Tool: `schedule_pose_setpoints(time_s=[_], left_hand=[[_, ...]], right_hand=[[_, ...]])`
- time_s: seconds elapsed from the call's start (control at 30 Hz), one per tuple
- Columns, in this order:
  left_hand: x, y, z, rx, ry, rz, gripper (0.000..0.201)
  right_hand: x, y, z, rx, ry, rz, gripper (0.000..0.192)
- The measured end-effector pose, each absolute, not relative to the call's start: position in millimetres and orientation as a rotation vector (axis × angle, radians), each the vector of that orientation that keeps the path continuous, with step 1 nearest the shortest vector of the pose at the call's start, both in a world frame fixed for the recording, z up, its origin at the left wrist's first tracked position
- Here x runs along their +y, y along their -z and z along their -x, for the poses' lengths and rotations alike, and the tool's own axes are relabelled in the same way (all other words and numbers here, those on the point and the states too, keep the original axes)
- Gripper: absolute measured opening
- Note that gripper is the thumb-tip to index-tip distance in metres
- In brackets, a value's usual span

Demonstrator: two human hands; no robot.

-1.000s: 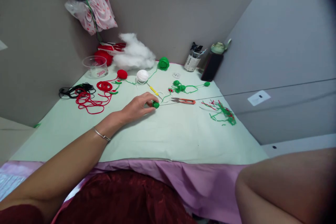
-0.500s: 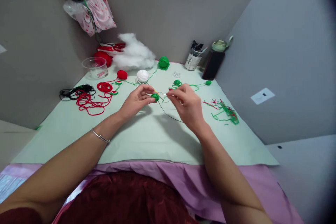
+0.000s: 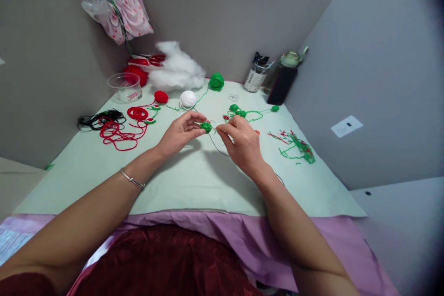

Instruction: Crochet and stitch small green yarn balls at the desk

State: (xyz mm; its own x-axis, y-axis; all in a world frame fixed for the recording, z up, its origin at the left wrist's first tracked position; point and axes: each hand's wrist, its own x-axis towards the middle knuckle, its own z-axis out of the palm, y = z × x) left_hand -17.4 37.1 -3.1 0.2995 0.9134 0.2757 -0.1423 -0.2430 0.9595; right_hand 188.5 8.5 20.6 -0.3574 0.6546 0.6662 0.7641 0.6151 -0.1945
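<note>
My left hand (image 3: 182,130) pinches a small green crocheted piece (image 3: 206,127) between thumb and fingertips. A thin dark thread (image 3: 218,149) hangs from that piece and runs beneath my right hand (image 3: 243,141). The right thumb and forefinger are pressed together just right of the piece, on something thin that I cannot make out. A small orange bit (image 3: 257,132) shows behind the right knuckles; whether it belongs to what I hold is unclear. Beyond the right hand lie small green balls (image 3: 234,107) with loose green yarn. A white yarn ball (image 3: 188,99) sits behind the left hand.
Red yarn (image 3: 120,134) and black yarn (image 3: 100,122) lie tangled at left, near a clear tub (image 3: 124,88). White stuffing (image 3: 176,69) and a green ball (image 3: 216,82) are at the back. A pen cup (image 3: 255,78), bottle (image 3: 290,60) and yarn scraps (image 3: 298,148) are at right.
My right hand has shifted slightly left, closer to the green piece. A yellow bit near the left fingertips no longer shows there, and an orange bit now appears behind the right hand.
</note>
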Motion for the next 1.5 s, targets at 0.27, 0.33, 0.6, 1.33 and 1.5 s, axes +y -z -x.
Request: schedule_pose_setpoints(time_s=[0.27,0.33,0.6,1.33,1.5], left_hand=[[36,4,17,0.775,-1.197,-1.507,0.032],[35,4,17,0.773,-1.195,-1.503,0.032],[36,3,17,0.74,-1.18,-1.47,0.035],[31,0,14,0.66,-1.119,-1.47,0.03],[29,-4,14,0.63,-1.056,-1.401,0.025]], right_hand=[[6,-21,-187,-2.134,0.184,1.142,0.024],[6,-20,-186,-2.12,0.152,1.143,0.023],[12,-17,-189,-1.901,-0.448,1.089,0.011],[24,-21,-207,-1.893,-0.667,0.985,0.005],[24,-22,-209,-1.878,-0.763,0.944,0.007]])
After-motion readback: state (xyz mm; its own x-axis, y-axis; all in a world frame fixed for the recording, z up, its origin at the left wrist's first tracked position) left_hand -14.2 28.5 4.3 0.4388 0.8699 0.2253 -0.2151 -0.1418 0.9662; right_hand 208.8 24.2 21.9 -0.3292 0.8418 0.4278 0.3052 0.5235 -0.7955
